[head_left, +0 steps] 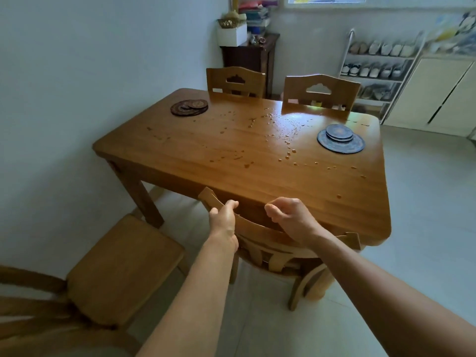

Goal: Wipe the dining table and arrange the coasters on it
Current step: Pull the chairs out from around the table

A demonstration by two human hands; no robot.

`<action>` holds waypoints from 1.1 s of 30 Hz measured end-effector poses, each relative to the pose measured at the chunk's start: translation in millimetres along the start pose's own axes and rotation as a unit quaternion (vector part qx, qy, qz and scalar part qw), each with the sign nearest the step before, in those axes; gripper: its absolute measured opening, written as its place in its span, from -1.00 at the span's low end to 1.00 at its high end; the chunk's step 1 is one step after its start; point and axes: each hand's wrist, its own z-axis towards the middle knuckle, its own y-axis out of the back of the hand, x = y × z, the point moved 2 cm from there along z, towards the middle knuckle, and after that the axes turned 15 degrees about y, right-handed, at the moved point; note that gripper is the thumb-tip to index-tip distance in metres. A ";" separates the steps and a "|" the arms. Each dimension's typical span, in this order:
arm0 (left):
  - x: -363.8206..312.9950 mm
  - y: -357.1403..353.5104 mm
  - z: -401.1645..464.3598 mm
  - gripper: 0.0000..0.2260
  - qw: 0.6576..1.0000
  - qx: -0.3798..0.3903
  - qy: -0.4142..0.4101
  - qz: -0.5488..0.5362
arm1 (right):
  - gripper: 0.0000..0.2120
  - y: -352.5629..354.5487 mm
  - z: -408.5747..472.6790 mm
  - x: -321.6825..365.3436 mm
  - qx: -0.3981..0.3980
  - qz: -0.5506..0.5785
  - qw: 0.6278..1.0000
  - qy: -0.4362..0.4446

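Note:
The wooden dining table (206,150) carries many drops and splashes of liquid (287,143) across its middle and right side. A stack of dark brown round coasters (189,107) lies at the far left corner. A stack of blue round coasters (340,138) lies near the right edge. My left hand (222,220) grips the top rail of the near chair's back (257,228). My right hand (291,217) hovers over the same rail at the table's near edge, fingers loosely curled and holding nothing. No cloth is in view.
Two chairs (235,81) stand at the table's far side. Another chair (121,269) stands pulled out at the lower left. A dark cabinet (249,57) and a shoe rack (378,68) stand at the back. The table's left side runs along a wall.

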 end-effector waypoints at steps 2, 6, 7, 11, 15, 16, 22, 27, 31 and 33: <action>-13.5 4.5 -14.8 -0.55 0.999 0.013 -0.036 -0.018 | -0.81 -1.5 7.6 21.3 -0.079 0.074 0.994 0.026; -39.7 18.2 -41.9 -0.68 0.988 0.097 -0.055 -0.102 | -0.79 -2.8 21.0 63.6 -0.147 0.197 0.968 0.051; -45.2 24.7 -48.3 -0.71 0.986 0.102 -0.063 -0.119 | -0.78 -3.8 24.2 73.5 -0.149 0.216 0.963 0.057; -62.1 62.4 -66.3 -0.68 0.975 0.091 -0.096 -0.180 | -0.76 -18.0 37.5 113.4 -0.118 0.264 0.954 0.079; -73.9 124.9 -70.7 -0.78 0.966 0.040 -0.131 -0.222 | -0.76 -56.8 50.0 158.7 -0.035 0.308 0.947 0.085; -77.0 143.7 -70.8 -0.78 0.961 0.018 -0.137 -0.239 | -0.77 -69.2 51.9 170.8 -0.008 0.313 0.946 0.088; -88.8 265.0 -81.8 -0.74 0.920 -0.093 -0.182 -0.334 | -0.79 -166.4 61.9 239.6 0.179 0.279 0.934 0.135; -104.2 351.9 -87.6 -0.73 0.909 -0.145 -0.189 -0.343 | -0.77 -251.1 77.4 291.1 0.259 0.272 0.915 0.149; -120.5 429.8 -78.0 -0.68 0.904 -0.225 -0.173 -0.319 | -0.80 -323.9 89.3 333.0 0.317 0.264 0.900 0.141; -128.2 470.5 -73.0 -0.72 0.900 -0.267 -0.161 -0.305 | -0.82 -364.2 96.2 353.7 0.343 0.246 0.895 0.144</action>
